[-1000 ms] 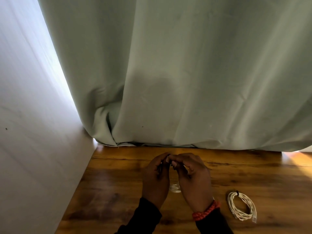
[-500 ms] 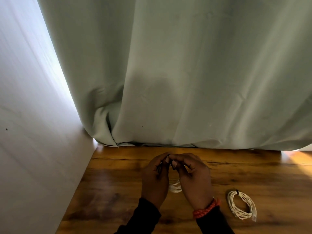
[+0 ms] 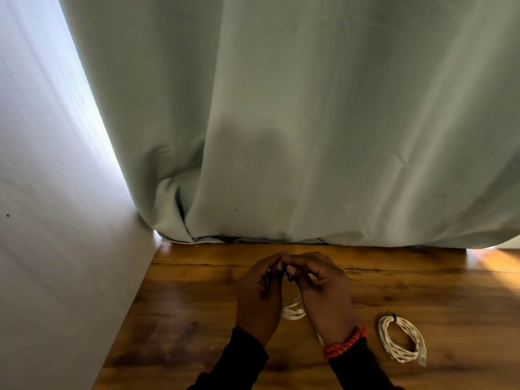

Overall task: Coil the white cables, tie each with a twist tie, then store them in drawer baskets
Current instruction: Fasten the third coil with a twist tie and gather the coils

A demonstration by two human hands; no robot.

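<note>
Both hands are raised over the middle of the wooden table (image 3: 197, 319), fingertips meeting. The left hand (image 3: 257, 296) and right hand (image 3: 323, 294) each pinch a dark twist tie (image 3: 288, 276) with curled fingers. A white cable (image 3: 292, 312) hangs between the palms. A second coiled cable (image 3: 402, 342), already tied, lies near the table's right front edge, beside the right wrist.

**A corner of a home**

A long pale green curtain (image 3: 309, 122) hangs to the glossy wood worktop (image 3: 422, 282), bunching where it meets a plain white wall (image 3: 56, 249). Daylight leaks in at the curtain's edges. These are domestic furnishings, with nothing industrial about them.
</note>
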